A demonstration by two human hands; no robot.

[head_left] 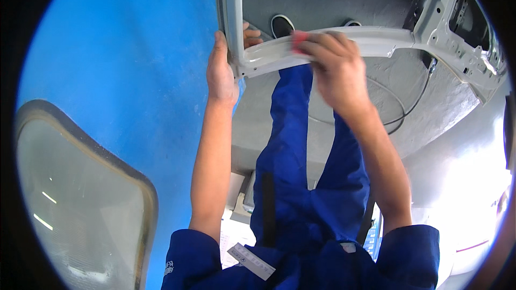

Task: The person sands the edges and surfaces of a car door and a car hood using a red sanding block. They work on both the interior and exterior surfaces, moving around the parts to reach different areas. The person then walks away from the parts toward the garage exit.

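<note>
A pale grey-white metal vehicle body frame (384, 38) runs across in front of me, with an upright bar at its left end. My left hand (221, 75) wraps round that left corner, thumb on the near left side and fingertips showing past the bar. On the cross rail, my right hand (341, 70) presses a small red pad (299, 43) to the surface. The right hand is smeared by motion, and its fingers are bent over the pad. Most of the pad is hidden under them.
To the left is a blue wall or panel (145, 64) with a dark-rimmed window (80, 193). A perforated part of the frame (467, 64) extends to the right. A dark cable or hose (414, 110) lies on the grey floor (430, 118). My legs and shoes are below the rail.
</note>
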